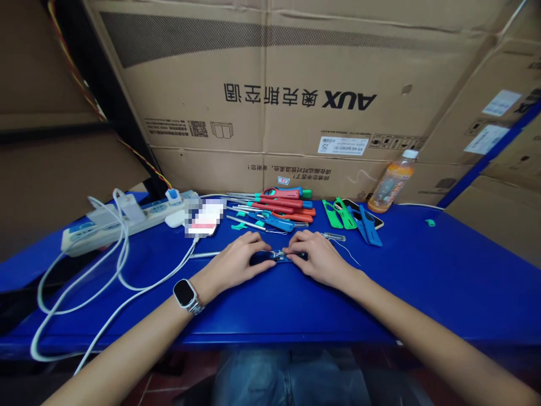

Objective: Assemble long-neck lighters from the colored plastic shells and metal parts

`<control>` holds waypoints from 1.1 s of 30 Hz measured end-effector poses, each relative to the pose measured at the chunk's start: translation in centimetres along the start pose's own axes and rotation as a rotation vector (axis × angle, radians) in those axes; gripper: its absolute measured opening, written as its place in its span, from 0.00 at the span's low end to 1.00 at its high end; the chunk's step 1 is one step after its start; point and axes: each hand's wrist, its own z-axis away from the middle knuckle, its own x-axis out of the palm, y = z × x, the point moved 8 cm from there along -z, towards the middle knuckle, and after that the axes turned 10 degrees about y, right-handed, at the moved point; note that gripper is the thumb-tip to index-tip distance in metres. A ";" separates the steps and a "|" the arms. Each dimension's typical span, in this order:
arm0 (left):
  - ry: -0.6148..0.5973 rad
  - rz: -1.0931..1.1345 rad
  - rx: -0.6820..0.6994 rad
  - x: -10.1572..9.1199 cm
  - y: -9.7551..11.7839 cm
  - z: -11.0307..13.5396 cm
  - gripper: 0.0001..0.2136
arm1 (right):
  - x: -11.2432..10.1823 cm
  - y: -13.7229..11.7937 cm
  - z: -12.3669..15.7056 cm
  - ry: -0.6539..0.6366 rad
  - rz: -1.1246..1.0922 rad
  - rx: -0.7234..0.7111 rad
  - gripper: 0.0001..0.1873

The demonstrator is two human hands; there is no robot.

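Low over the blue table, both my hands grip an opened blue stick lighter (278, 256) whose small inner parts show between my fingertips. My left hand (242, 256), with a watch at the wrist, pinches its left part; a thin metal tube (205, 255) sticks out leftward from under that hand. My right hand (318, 256) closes its thumb and fingers on the right end. Just behind the right hand lies a small clear tank (335, 237) with a thin white wire. Farther back is a pile of red, orange and blue stick lighters (279, 204).
Green casing halves (339, 214) and blue casing halves (369, 226) lie right of the pile, partly over a dark phone. An orange drink bottle (392, 181) leans against the cardboard box (270, 135). Left stand a power strip (139, 217), white cables (122, 248) and a charging phone (207, 217).
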 end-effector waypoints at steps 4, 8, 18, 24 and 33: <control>0.002 0.035 -0.004 -0.3 -1.1 0.1 0.11 | -0.1 0.2 -0.4 -0.029 0.008 -0.012 0.09; 0.042 0.003 -0.007 -0.3 -1.3 0.0 0.10 | -0.7 -0.8 -1.2 -0.048 0.076 -0.050 0.09; 0.044 -0.081 0.001 -0.6 -0.5 0.1 0.08 | 1.6 -1.8 -3.4 -0.086 -0.010 -0.029 0.05; 0.022 -0.030 0.038 -1.0 -0.5 0.5 0.11 | 2.1 -0.7 -3.4 -0.044 -0.102 0.067 0.04; 0.036 0.185 -0.189 -1.0 -2.7 0.3 0.08 | 2.6 0.4 -4.0 -0.098 -0.148 0.256 0.05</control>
